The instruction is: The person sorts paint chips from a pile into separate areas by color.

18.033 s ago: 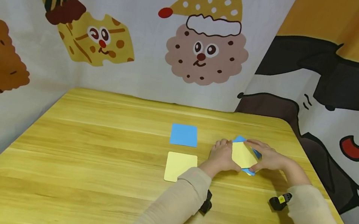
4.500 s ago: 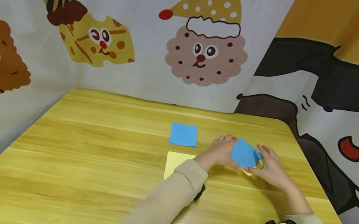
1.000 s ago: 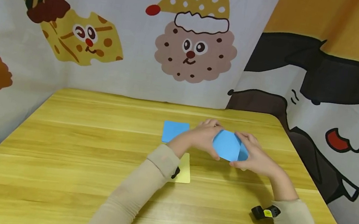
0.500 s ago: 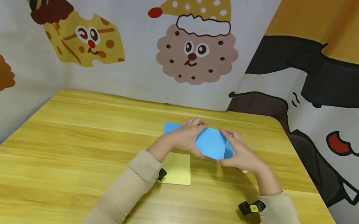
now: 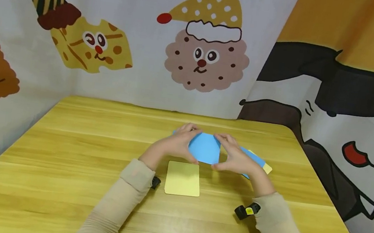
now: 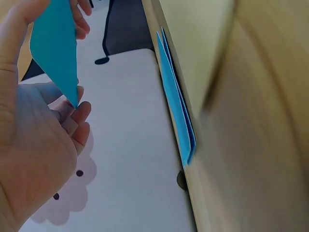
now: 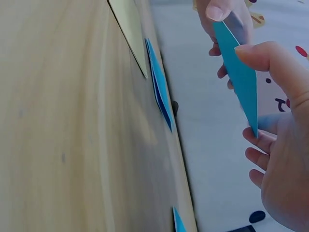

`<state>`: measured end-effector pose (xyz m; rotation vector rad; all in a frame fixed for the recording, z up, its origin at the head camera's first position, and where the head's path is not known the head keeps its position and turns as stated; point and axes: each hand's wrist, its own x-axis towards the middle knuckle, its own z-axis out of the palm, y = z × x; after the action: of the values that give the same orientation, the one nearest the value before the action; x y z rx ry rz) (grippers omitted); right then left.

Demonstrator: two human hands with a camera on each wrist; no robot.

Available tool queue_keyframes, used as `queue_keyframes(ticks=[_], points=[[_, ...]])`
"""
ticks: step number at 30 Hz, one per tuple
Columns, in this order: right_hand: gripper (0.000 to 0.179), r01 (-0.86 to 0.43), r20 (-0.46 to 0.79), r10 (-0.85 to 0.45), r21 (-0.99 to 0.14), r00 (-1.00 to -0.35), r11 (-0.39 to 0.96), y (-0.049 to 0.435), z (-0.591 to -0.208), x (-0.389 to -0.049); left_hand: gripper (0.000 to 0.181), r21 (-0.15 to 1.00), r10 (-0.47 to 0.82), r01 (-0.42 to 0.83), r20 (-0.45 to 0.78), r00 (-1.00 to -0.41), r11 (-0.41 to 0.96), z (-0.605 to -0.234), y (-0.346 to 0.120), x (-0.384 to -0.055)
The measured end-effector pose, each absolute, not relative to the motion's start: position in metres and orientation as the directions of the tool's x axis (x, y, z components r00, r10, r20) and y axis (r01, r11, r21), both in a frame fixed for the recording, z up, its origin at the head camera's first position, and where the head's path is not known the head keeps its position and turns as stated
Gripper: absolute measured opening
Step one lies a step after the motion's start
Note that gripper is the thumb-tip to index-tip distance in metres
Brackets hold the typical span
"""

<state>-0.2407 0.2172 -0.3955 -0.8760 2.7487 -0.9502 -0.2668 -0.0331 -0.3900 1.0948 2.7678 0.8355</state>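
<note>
Held up over the table is a blue square card [image 5: 205, 148], gripped by both hands at opposite sides. My left hand [image 5: 174, 144] pinches its left side between thumb and fingers, and my right hand [image 5: 236, 158] pinches the right side. In the right wrist view the card [image 7: 239, 72] hangs well above the tabletop. Just behind my left hand lie blue cards [image 6: 176, 101], mostly hidden in the head view. A yellow card [image 5: 183, 179] lies flat in front of the hands. Past my right hand, mixed blue and yellow cards [image 5: 254, 157] overlap loosely, partly covered by the wrist.
The wooden table [image 5: 58, 178] has its far edge against a cartoon-printed curtain [image 5: 141, 87]. Black wrist cameras sit on both forearms, one of them the right camera [image 5: 247, 210], low over the table.
Earlier a yellow card topped the right-hand pile between both hands; later a blue one did. The hands have since carried the blue card left, uncovering part of the loose pile.
</note>
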Motion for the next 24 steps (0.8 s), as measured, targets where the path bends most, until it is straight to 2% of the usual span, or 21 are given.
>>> queue_keyframes(ticks=[11,17,24], points=[[0.104,-0.508,0.075,-0.576,-0.574,-0.814,0.642,0.189,-0.402,-0.263,0.109,0.489,0.630,0.598,0.122,-0.767,0.634,-0.397,-0.060,-0.282],[0.105,-0.502,0.036,-0.587,-0.562,-0.809,0.657,0.178,-0.405,-0.281,0.108,0.499,0.614,0.568,0.087,-0.784,0.654,-0.401,-0.071,-0.294],[0.108,-0.486,-0.032,-0.596,-0.543,-0.802,0.684,0.167,-0.408,-0.293,0.109,0.455,0.612,0.562,0.045,-0.789,0.691,-0.408,-0.077,-0.304]])
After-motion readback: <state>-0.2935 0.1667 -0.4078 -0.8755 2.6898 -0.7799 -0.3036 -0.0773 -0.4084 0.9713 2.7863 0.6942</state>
